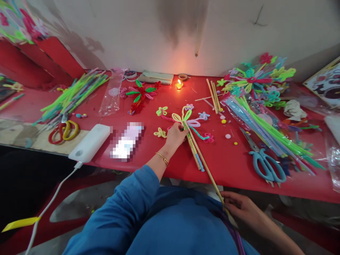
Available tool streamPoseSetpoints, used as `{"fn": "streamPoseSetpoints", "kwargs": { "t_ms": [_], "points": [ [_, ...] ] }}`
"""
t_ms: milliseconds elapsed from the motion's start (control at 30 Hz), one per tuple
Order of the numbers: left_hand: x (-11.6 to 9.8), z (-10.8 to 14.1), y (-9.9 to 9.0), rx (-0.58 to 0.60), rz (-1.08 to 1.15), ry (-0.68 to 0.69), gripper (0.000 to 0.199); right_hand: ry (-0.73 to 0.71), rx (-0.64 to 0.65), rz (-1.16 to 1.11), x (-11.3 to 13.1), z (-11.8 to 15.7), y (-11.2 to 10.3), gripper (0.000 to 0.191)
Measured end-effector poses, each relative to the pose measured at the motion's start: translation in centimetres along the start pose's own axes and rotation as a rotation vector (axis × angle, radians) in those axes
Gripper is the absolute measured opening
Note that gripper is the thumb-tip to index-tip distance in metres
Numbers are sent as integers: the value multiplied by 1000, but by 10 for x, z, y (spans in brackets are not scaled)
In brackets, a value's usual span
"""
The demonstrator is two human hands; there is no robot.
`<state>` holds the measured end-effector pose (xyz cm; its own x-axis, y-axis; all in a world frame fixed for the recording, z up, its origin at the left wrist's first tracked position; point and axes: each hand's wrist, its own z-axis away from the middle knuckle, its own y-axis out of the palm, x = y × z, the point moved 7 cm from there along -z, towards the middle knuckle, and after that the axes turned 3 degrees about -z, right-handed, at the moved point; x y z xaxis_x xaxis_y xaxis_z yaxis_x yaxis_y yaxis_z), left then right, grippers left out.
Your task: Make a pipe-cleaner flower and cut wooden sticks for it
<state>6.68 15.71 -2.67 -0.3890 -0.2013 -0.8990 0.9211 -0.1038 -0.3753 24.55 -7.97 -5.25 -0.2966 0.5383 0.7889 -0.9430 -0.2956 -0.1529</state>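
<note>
My left hand [175, 136] is closed around the top of the stem of a pipe-cleaner flower [193, 123], just under its looped petals. Yellow, pink, green and lilac loops spread out there, with small blossoms on curled arms. Thin sticks and fuzzy green and blue pipe cleaners form the stem [196, 156], which points toward me over the table. From the flower's base a long tan strip [208, 171] runs taut past the table edge. Its lower end is pinched in my right hand [239, 207], near my lap; whether it is tape or something stiffer I cannot tell.
Blue scissors [265, 164] and bagged pipe cleaners [273, 124] lie right. A lit candle [179, 84] burns near the wall. Left are a red-and-yellow pair of scissors [63, 131], a white power bank [90, 143] with a cable, and a blurred-out phone [127, 141]. Wooden sticks [214, 95] lie behind.
</note>
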Motion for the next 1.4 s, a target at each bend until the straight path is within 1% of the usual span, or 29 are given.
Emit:
{"fn": "streamPoseSetpoints", "kwargs": {
  "t_ms": [100,267,400,533,833,1000,1200,1300,1333,1400],
  "points": [
    [1,-1,0,-12,5,1,18,39,67,-47,-2,0,6,47],
    [0,-1,2,-8,-59,22,17,46,84,-63,-3,0,8,44],
    [0,0,1,-8,-33,2,18,40,97,-63,-3,0,9,45],
    [-2,0,1,10,-71,0,17,42,99,-77,-2,-1,9,47],
    [-2,0,3,22,-87,3,18,22,94,-83,-3,-1,8,45],
    [-3,-1,3,37,-20,-10,18,14,83,-67,3,1,7,44],
    [-3,0,2,12,41,-16,19,-3,69,-52,0,3,4,44],
    [-4,4,0,4,183,-28,22,-17,51,-76,1,5,1,45],
    [-6,6,1,17,250,-31,22,-24,46,-82,4,6,0,45],
    [-11,11,4,83,392,-45,18,-42,38,-86,9,7,-3,45]
  ]
}}
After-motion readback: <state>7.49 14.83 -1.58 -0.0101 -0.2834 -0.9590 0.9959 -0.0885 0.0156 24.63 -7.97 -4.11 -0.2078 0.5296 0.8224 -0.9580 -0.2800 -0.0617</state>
